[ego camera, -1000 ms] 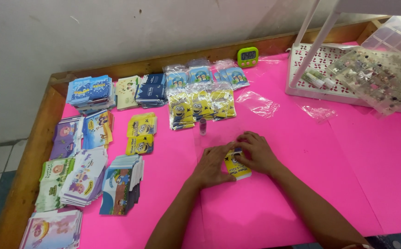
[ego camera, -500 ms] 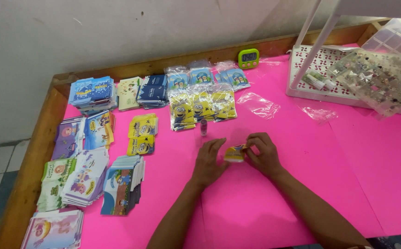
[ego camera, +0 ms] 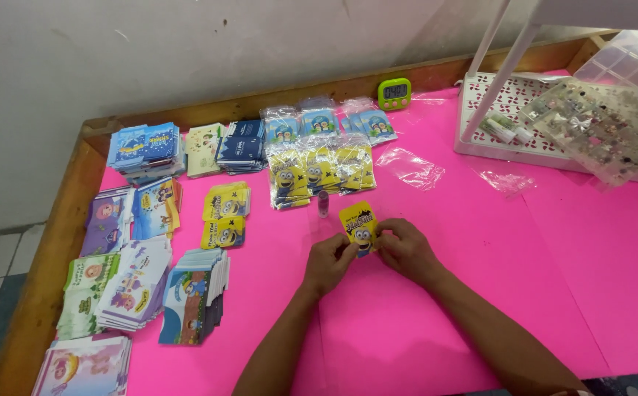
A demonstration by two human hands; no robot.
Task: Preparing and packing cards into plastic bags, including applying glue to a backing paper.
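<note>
Both hands pinch one small yellow card [ego camera: 358, 226] between them, just below the middle of the frame: my left hand [ego camera: 328, 262] has its fingers closed on the card's lower left edge, my right hand [ego camera: 405, 248] grips the right edge, and the card stands tilted up off the pink table [ego camera: 480, 293]. Just above the card a small vial [ego camera: 323, 204] stands upright, close but not touching. Beyond it, bagged yellow cards [ego camera: 319, 172] lie in a row, with bagged blue cards [ego camera: 326, 123] behind them. A green timer [ego camera: 394, 92] sits at the top centre by the wooden rim. Stacks of printed cards [ego camera: 135, 271] fill the left side. At the upper right a white perforated tray [ego camera: 509, 121] and a clear compartment box [ego camera: 598, 128] rest on the table, and empty clear bags [ego camera: 410, 167] lie between them and my hands.
</note>
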